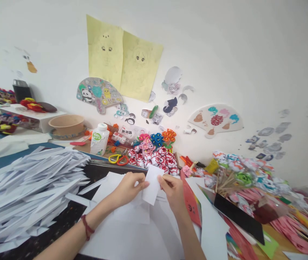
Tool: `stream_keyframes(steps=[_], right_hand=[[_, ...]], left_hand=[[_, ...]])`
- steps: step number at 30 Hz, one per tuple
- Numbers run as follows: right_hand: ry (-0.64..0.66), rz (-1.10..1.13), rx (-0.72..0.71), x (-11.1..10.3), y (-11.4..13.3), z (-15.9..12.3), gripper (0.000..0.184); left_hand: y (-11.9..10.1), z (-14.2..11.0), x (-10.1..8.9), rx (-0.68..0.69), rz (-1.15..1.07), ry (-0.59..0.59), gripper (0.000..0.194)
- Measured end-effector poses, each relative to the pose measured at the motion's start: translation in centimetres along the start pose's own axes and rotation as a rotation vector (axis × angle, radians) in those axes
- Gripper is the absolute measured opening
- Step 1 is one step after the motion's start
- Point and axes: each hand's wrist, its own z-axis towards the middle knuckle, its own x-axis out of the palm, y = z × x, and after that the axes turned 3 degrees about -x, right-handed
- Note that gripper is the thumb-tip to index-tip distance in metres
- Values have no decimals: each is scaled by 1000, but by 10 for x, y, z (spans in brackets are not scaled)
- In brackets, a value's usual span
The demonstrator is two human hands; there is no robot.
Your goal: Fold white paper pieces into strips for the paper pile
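Note:
A small white rectangle of paper (151,189) is held up between my two hands, tilted slightly. My left hand (132,186) pinches its left edge between thumb and fingers. On its right edge, my right hand (172,187) has a similar pinch near the upper corner. Below both hands lie larger white paper sheets (132,238), overlapping on the dark tabletop. To the left spreads a large heap of narrow folded white paper strips (31,195).
Behind my hands sit red-and-white paper flowers (156,159), scissors (118,159) and a white bottle (99,140). A black phone-like slab (237,218) lies at right beside sticks and pink paper pieces (291,231). A tan bowl (66,126) stands back left.

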Motion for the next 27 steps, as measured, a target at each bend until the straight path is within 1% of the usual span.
stream_keyframes(steps=[2,7,10,11,16,22,27], right_hand=[[-9,4,-2,0,-1,0,39],[-81,18,1,0,-5,0,39],[-90,25,9,0,-4,1,40],[-96,32,11,-1,-4,1,40],[-163,57,28,-3,-1,1,36],[-194,47,34,-1,-4,1,38],[-224,35,36,-2,-6,1,38]], left_hand=[[0,0,1,-3,11,-20,29],[3,1,5,-18,-29,35,30],[3,1,8,-25,17,-14,32],[3,0,9,-34,15,-13,33],[-4,-2,8,-43,-85,106,36],[-6,-3,10,-67,-1,31,39],[-9,-5,11,-60,-65,78,37]])
